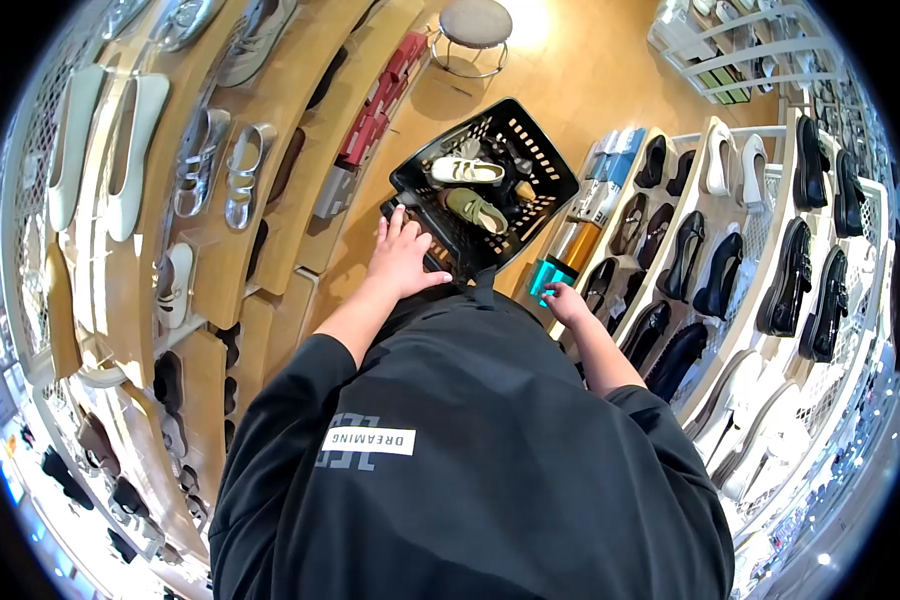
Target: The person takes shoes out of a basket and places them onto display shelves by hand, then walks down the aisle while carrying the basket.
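Black basket (558,172) lies ahead, left hand (402,250) spread open on its near edge, right hand (566,303) half-curled, hold unclear.

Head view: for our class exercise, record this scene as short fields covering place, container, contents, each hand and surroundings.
Place: shoe display area
Container: black basket
Contents: pale shoe, olive shoe, other items unclear
Left hand: on the basket's near edge, fingers spread
Right hand: by a teal item, contact unclear
Surroundings: wooden shelves with shoes, grey-topped stool
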`<action>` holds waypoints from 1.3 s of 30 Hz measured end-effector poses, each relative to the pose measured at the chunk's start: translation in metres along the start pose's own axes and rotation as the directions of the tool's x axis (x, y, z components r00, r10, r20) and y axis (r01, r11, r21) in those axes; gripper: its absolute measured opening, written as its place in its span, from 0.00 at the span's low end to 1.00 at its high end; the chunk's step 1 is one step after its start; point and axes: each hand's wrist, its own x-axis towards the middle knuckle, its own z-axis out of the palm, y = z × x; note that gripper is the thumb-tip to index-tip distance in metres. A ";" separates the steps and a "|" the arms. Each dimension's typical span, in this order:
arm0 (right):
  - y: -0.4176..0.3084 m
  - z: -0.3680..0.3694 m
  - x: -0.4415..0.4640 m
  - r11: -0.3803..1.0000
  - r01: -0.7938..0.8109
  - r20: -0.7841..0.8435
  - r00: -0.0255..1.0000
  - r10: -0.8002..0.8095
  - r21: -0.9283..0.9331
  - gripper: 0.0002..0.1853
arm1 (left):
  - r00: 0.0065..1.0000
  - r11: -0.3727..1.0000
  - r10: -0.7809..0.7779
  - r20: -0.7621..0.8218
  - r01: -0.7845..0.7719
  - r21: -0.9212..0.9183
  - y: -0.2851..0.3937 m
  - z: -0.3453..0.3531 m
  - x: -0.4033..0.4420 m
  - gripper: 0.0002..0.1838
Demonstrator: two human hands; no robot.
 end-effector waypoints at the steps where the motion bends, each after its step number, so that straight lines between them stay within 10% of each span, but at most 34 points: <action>1: -0.011 0.009 -0.001 1.000 -0.001 0.010 1.000 0.002 -0.007 0.27 | 1.000 1.000 -0.009 -0.027 0.010 0.009 -0.008 -0.001 -0.004 0.43; 14: 0.004 0.006 0.005 0.998 -0.033 -0.041 0.999 0.035 0.058 0.24 | 0.996 0.997 -0.073 -0.061 0.071 -0.029 0.001 -0.006 0.032 0.15; 21: -0.006 0.009 0.022 0.992 -0.087 -0.036 0.995 0.091 0.094 0.25 | 0.905 0.959 -0.257 -0.339 0.194 -0.208 -0.040 0.010 0.077 0.25; 23: -0.014 0.006 0.030 0.989 -0.103 -0.021 0.994 0.106 0.107 0.26 | 0.835 0.842 -0.472 -0.283 0.332 -0.425 -0.053 0.016 0.098 0.25; 27: -0.011 0.009 0.046 0.988 -0.101 -0.027 0.994 0.105 0.112 0.26 | 0.909 0.787 -0.410 0.076 0.394 -0.475 -0.131 0.119 0.153 0.20; 28: -0.002 0.018 0.057 0.984 -0.028 -0.044 0.998 0.037 0.178 0.27 | 0.862 0.811 -0.504 0.051 0.493 -0.315 -0.075 0.024 0.117 0.19; 39: 0.034 0.012 0.116 0.924 0.010 -0.014 1.000 -0.006 0.383 0.18 | 0.863 0.770 -0.502 0.067 0.480 -0.420 -0.084 -0.038 0.147 0.16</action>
